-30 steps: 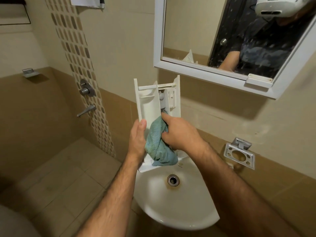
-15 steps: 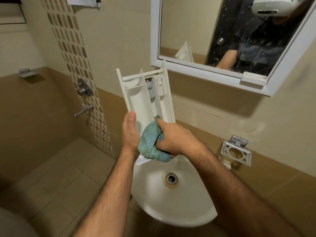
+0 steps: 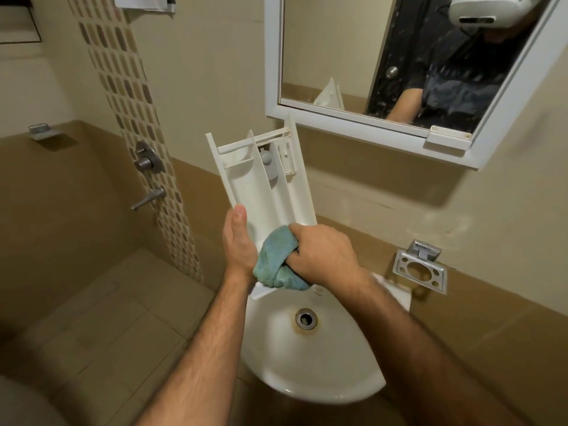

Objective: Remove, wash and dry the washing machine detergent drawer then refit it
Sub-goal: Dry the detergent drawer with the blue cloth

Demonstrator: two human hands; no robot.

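Since the earlier frames, our right hand [image 3: 319,256] has drawn the cloth [image 3: 276,262] down from the upper half of the drawer [image 3: 264,186] to its lower end, and the drawer has tilted further to the left.

We hold the white drawer upright above the sink [image 3: 307,358], open side toward us, its top just below the mirror [image 3: 399,56]. Our left hand [image 3: 238,241] grips the left wall, thumb lying along the edge and fingers hidden behind. Our right hand is curled tightly round the bunched teal cloth and presses it into the lower compartments.

We judge the drying step to be in progress. To do it well:

1. Keep the left grip firm so the drawer does not flex under pressure.
2. Work the cloth along each channel separately, end to end.
3. Push a cloth corner into the small fittings near the top, where water is likely to collect.
4. Keep the drawer over the sink so drips fall there.
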